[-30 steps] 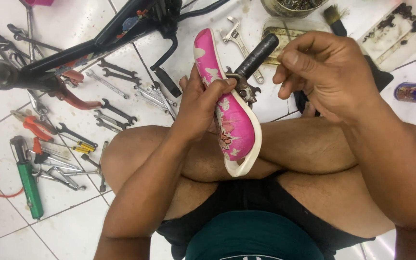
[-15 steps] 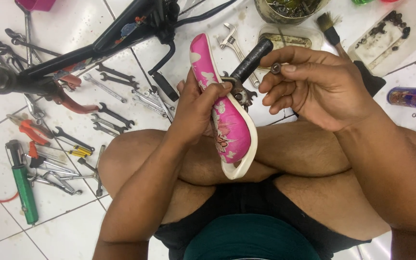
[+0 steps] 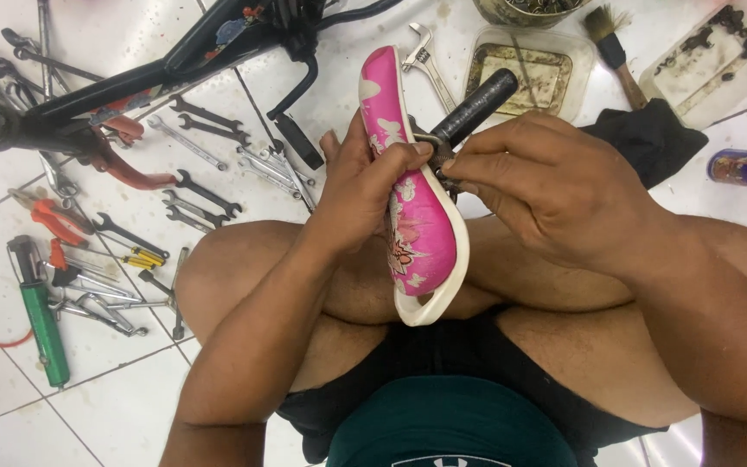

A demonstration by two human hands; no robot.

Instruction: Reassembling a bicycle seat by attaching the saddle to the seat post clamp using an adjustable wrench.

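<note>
Your left hand (image 3: 365, 186) grips one pink bicycle saddle (image 3: 412, 216); your right hand (image 3: 546, 186) pinches its clamp beside one black seatpost (image 3: 475, 106), pointing toward 1 o'clock.

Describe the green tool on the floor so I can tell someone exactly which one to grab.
Start at the black bicycle frame lying top left, then go down through the scattered wrenches to the tiled floor's left edge. The green tool lies there: a thick green cylinder with a grey metal head, the only green thing among them.

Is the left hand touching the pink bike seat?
Touching. The head view shows the left hand wrapped around the pink bike seat, thumb pressed across its top.
</note>
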